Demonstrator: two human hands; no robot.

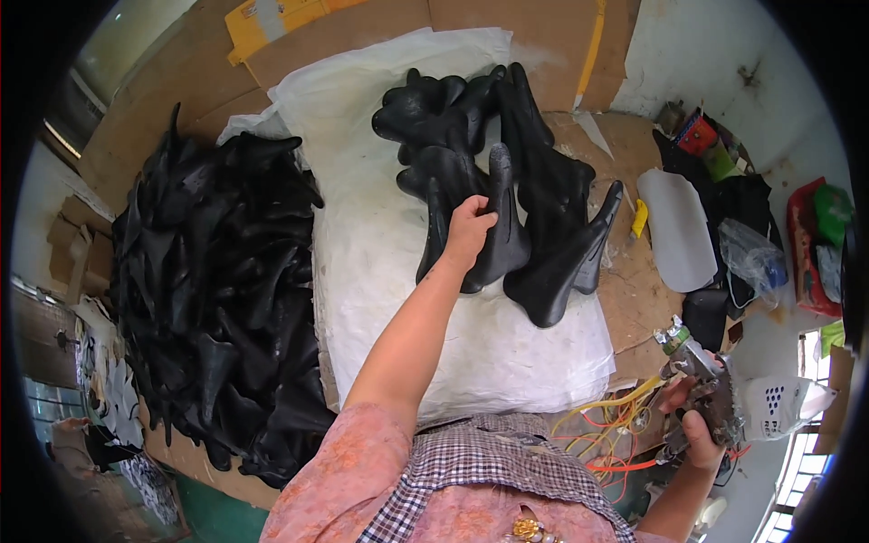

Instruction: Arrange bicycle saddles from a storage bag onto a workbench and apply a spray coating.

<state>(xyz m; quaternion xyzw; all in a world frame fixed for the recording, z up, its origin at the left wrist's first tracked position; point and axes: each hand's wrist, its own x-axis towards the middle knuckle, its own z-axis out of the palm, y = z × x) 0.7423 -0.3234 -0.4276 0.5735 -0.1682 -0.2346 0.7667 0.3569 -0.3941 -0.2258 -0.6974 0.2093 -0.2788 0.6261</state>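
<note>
My left hand (pixel 471 233) reaches forward over a white sheet (pixel 380 335), its fingers closed on the edge of a black saddle-shaped piece (pixel 501 231) with a long narrow nose. Around it on the sheet lie several similar black pieces (pixel 552 262), smooth and touching one another. Off to the right, clear of the sheet, my right hand (pixel 699 439) is wrapped around a grimy metal spray gun (pixel 715 389) with a greenish collar at its tip. The fingers behind the gun's body are partly hidden.
At left rises a big heap of black pieces (pixel 217 308). Tangled yellow and orange hoses (pixel 615 421) hang near the spray gun. Beyond the sheet on the right are a grey pad (pixel 674 231), a yellow-handled tool (pixel 639 218), a red basket (pixel 806 244) and a white perforated container (pixel 774 407).
</note>
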